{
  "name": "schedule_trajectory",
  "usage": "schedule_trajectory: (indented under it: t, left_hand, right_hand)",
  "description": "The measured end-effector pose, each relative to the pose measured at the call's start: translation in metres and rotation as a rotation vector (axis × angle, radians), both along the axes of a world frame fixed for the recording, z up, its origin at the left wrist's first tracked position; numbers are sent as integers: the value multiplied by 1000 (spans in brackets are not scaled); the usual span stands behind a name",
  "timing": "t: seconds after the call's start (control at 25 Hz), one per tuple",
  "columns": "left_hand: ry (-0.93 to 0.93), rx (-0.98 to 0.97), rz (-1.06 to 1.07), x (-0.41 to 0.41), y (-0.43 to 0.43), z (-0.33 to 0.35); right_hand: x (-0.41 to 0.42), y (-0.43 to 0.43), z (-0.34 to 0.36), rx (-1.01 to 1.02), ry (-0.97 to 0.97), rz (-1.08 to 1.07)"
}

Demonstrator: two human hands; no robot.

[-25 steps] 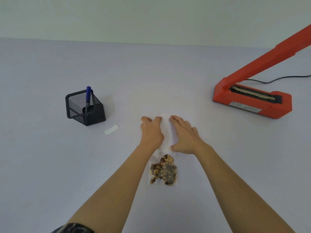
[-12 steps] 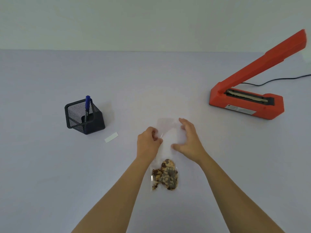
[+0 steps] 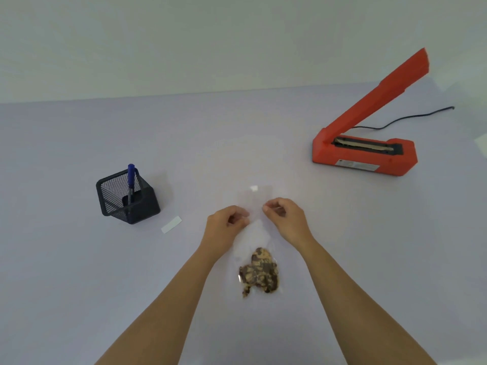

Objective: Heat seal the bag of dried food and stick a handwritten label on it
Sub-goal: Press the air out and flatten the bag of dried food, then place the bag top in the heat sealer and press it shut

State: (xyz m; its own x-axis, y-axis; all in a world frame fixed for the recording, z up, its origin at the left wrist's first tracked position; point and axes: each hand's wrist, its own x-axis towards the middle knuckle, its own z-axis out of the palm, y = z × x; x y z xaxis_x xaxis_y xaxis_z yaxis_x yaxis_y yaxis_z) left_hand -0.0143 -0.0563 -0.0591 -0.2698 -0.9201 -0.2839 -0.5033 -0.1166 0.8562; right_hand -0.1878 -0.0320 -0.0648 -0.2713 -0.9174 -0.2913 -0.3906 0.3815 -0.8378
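Head view: a person's two bare forearms reach over a pale lilac table (image 3: 79, 285).
Bag: clear bag (image 3: 255, 200) lies near the middle of the table, between the hands, its open end pointing away from the person.
Contents: brown dried food (image 3: 259, 275) bunched at the near end of the bag.
Left hand: left hand (image 3: 226, 225) has curled fingers and pinches the bag's left edge, thumb against fingertips.
Right hand: right hand (image 3: 286, 219) has curled fingers and pinches the bag's right edge, level with the left.
Bag top: empty upper part looks slightly lifted; cannot tell for certain.
Sealer: red heat sealer (image 3: 363, 156) at far right, well apart from the bag, arm raised; black cord (image 3: 405, 118) trails behind it.
Label: blank white label (image 3: 171, 224) flat on the table, just beside the black mesh pen holder (image 3: 126, 198).
Pen: blue pen (image 3: 130, 180) stands upright in the holder.
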Motion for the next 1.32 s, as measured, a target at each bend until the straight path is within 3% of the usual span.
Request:
schedule_trajectory:
  t: [0.32,0.72,0.8,0.96,1.08,1.2,1.32]
  left_hand:
    - [277,222,129,16,6,-4]
    - [338,320,294,-71,43,6]
    - [316,292,317,-96,51,8]
    - [342,299,331,-148,59,12]
    - [421,347,325,-183,58,18]
    - [438,371,279,-208,51,24]
    - [439,377,229,-228,45,28]
  right_hand:
    - [7,13,1,20,-303,-91]
    - [-65,32,5,107,-306,-67]
    - [-90,38,12,61,-194,-52]
    - [-185,24,35,-319,398,-173]
    - [-261,-9,46,-157,661,12]
    - [-295,-29,43,69,748,255]
    - [-307,-26,35,-62,616,215]
